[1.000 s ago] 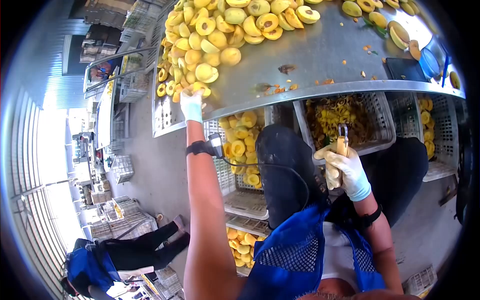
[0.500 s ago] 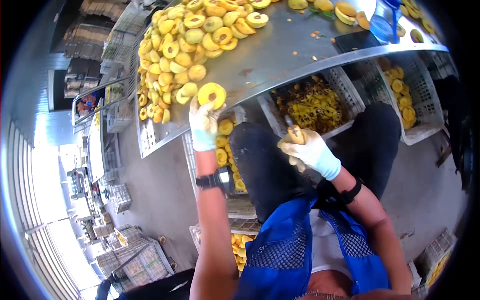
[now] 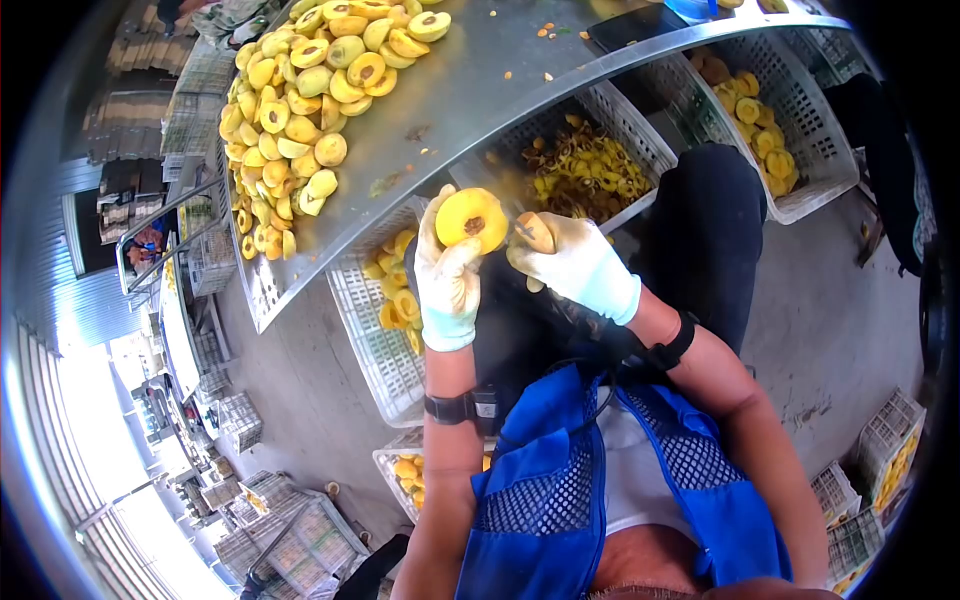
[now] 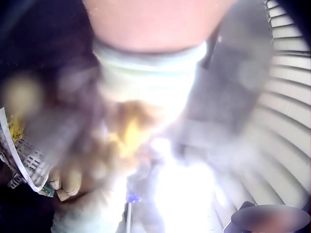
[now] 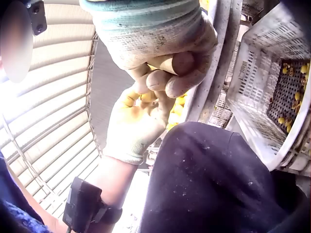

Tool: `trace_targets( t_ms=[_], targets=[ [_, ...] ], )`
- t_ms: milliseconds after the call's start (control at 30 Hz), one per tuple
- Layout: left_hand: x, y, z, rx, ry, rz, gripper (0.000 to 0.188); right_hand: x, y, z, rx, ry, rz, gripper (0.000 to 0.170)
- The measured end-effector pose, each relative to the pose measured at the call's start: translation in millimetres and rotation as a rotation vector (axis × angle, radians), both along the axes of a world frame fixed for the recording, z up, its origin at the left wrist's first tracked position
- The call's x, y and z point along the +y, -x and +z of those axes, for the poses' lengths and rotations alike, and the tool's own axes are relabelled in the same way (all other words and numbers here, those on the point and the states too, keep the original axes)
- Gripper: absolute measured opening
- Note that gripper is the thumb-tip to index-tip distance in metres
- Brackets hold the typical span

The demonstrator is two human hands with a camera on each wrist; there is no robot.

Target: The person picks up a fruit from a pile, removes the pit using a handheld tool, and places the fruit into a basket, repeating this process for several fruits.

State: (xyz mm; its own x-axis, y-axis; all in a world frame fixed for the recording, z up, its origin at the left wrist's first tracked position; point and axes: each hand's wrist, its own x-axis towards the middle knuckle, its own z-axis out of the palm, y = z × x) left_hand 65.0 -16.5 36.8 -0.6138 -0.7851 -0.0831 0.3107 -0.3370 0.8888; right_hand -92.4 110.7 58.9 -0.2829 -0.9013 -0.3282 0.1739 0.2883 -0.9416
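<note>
My gloved left hand (image 3: 448, 285) holds up a yellow peach half (image 3: 462, 208), its cut face and brown centre toward the head camera. Close beside it, my gloved right hand (image 3: 588, 262) grips a pitting tool by its wooden handle (image 3: 535, 232). The tool's metal end is hidden in the head view. From the right wrist, the round end of the handle (image 5: 183, 63) shows within curled fingers, and the left hand (image 5: 136, 124) is just beyond. Glare and blur cover much of the left glove (image 4: 150, 73) in the left wrist view.
A heap of peach halves (image 3: 290, 110) lies on the metal table (image 3: 450, 100). Below its edge stand a crate of scraps (image 3: 655, 170), a crate of peach halves (image 3: 800, 205) at the right and another white crate (image 3: 375, 350) at the left. My knee (image 3: 710, 200) is between them.
My left hand has picked a peach half from the heap's edge and brought it toward my body. The right hand has moved left with the tool, up beside the fruit. The head view has shifted.
</note>
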Motion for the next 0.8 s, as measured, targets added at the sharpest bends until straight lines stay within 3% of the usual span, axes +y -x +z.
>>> trace_targets(
  t_ms=[67,667,800],
  targets=[
    [5,2,6,-0.057,0.039,0.014,0.079,0,0,-7,0.151,0.059,-0.013,0.028],
    [26,8,14,-0.48,0.545,0.124,0.069,0,-4,-20,0.228,0.061,0.045,0.028],
    [22,4,10,-0.385,0.462,0.048,0.076,0,-3,-11,0.002,-0.011,0.026,0.027]
  ],
)
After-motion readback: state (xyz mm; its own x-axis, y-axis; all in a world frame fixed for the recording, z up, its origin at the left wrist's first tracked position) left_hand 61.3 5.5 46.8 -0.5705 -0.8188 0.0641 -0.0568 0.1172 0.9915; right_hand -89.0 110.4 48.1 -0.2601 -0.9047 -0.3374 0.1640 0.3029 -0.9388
